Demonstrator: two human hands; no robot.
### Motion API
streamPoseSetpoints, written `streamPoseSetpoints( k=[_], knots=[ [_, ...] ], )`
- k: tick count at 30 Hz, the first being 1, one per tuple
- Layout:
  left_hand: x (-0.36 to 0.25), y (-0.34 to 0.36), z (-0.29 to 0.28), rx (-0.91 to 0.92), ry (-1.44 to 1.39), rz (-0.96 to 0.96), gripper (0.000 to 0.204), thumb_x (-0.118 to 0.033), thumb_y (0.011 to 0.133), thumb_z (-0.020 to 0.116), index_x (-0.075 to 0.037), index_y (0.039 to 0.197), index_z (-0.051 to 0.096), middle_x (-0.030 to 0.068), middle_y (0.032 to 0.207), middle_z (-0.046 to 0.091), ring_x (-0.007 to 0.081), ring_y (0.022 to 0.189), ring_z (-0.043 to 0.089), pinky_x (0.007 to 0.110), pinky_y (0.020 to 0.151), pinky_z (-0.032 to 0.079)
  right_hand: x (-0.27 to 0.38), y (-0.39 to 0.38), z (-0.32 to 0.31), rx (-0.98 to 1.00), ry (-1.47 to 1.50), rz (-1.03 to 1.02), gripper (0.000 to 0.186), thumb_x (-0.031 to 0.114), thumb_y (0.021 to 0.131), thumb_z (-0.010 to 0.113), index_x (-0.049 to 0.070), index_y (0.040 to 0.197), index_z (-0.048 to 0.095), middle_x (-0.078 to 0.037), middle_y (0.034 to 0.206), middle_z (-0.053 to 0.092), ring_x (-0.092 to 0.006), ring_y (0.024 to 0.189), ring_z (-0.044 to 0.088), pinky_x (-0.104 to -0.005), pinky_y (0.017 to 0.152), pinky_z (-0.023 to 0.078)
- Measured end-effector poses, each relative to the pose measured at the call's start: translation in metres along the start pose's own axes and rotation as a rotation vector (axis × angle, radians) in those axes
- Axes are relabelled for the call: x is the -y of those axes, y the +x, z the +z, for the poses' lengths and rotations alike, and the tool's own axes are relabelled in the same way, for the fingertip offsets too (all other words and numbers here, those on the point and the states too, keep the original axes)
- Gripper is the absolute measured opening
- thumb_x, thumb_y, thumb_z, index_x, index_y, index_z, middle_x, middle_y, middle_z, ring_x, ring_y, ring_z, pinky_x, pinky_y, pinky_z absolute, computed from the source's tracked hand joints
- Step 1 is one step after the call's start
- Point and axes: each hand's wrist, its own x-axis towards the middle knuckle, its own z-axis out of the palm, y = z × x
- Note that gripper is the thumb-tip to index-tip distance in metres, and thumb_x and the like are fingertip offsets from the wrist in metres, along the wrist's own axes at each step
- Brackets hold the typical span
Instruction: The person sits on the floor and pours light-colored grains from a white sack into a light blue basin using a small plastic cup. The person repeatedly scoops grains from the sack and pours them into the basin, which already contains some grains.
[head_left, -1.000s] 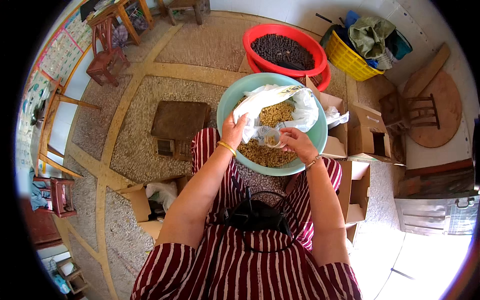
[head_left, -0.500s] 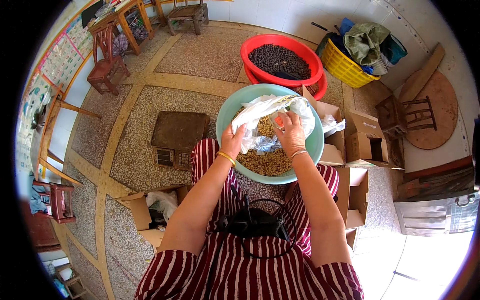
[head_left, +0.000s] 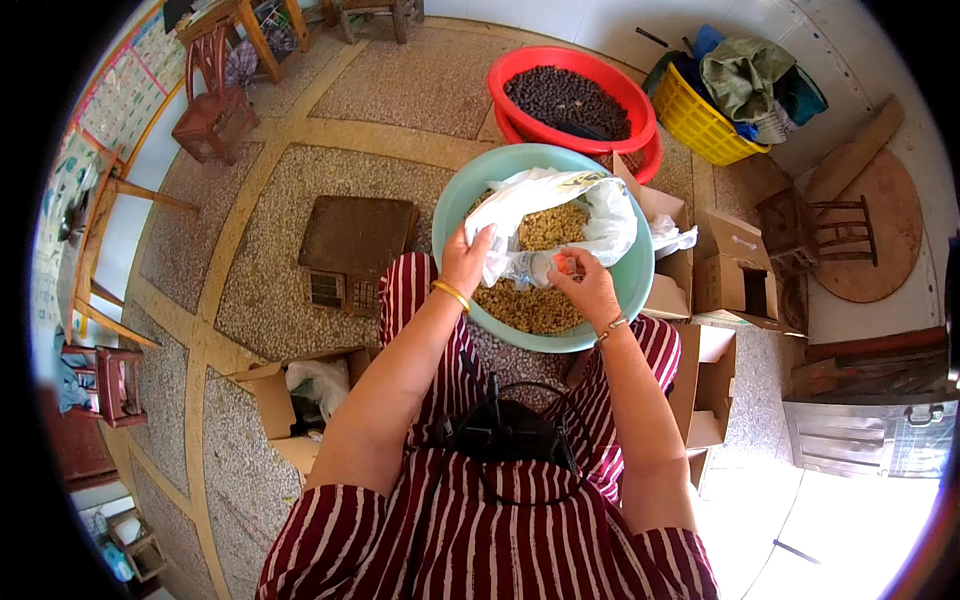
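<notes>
My left hand (head_left: 462,262) grips the edge of a white plastic bag (head_left: 530,190) that lies open in a light-blue basin (head_left: 630,275). Small yellowish kernels (head_left: 550,225) show inside the bag, and more lie loose in the basin below it. My right hand (head_left: 588,290) is closed on a small clear cup (head_left: 540,268) with an orange patch beside the fingertips, over the lower part of the bag; what the cup contains is hard to make out.
Red basins of dark round items (head_left: 565,100) stand behind, beside a yellow basket (head_left: 690,120) of sacks. Cardboard boxes (head_left: 725,260) surround my right side; another (head_left: 270,390) lies lower left. A flat metal scale (head_left: 355,240) sits left. Chairs (head_left: 210,110) line the wall.
Half a second ago my right hand reached higher into the bag; now it has drawn back down with the cup in view. My left hand keeps hold of the bag.
</notes>
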Motion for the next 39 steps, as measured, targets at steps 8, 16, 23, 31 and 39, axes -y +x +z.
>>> streamPoseSetpoints(
  k=[8, 16, 23, 31, 39],
  knots=[
    [0.007, 0.001, -0.005, 0.005, 0.003, 0.026, 0.028, -0.021, 0.087, 0.056, 0.0, 0.107, 0.055, 0.0029, 0.092, 0.06, 0.0088, 0.08, 0.055, 0.024, 0.069, 0.046, -0.017, 0.003, 0.028, 0.345, -0.582, 0.011, 0.039, 0.031, 0.07, 0.064, 0.004, 0.097, 0.058, -0.02, 0.099, 0.054, -0.0341, 0.094, 0.054, -0.0399, 0.083, 0.044],
    [0.002, 0.0, -0.003, -0.008, 0.001, 0.028, 0.023, -0.016, 0.087, 0.056, -0.002, 0.105, 0.056, 0.0023, 0.088, 0.06, 0.0091, 0.076, 0.057, 0.024, 0.066, 0.049, -0.019, 0.008, 0.047, 0.472, -0.648, 0.049, 0.032, 0.026, 0.07, 0.065, 0.004, 0.092, 0.058, -0.022, 0.103, 0.051, -0.0342, 0.096, 0.054, -0.0396, 0.085, 0.044],
    [0.004, 0.002, -0.001, -0.013, 0.031, 0.042, 0.024, -0.016, 0.087, 0.056, -0.001, 0.105, 0.056, 0.0028, 0.09, 0.061, 0.0094, 0.078, 0.058, 0.024, 0.067, 0.049, -0.034, 0.015, 0.032, 0.591, -0.203, 0.077, 0.053, 0.033, 0.068, 0.069, 0.002, 0.109, 0.056, -0.014, 0.093, 0.061, -0.0228, 0.082, 0.059, -0.0315, 0.075, 0.047],
    [-0.003, 0.0, -0.003, -0.001, 0.05, -0.035, 0.029, -0.023, 0.087, 0.057, -0.001, 0.107, 0.056, 0.0036, 0.093, 0.061, 0.0093, 0.081, 0.055, 0.025, 0.071, 0.046, -0.004, 0.001, -0.006, 0.515, 0.36, 0.359, 0.043, 0.03, 0.076, 0.067, 0.001, 0.106, 0.057, -0.005, 0.081, 0.061, -0.0125, 0.072, 0.057, -0.0238, 0.063, 0.047],
    [-0.007, 0.0, 0.0, 0.016, 0.072, 0.002, 0.03, -0.023, 0.087, 0.057, -0.002, 0.108, 0.056, 0.0036, 0.092, 0.061, 0.0094, 0.081, 0.055, 0.025, 0.071, 0.046, -0.011, 0.022, -0.024, 0.087, 0.2, 0.131, 0.046, 0.029, 0.074, 0.069, 0.0, 0.107, 0.055, -0.005, 0.076, 0.061, -0.0129, 0.069, 0.057, -0.0238, 0.06, 0.046]
  ],
)
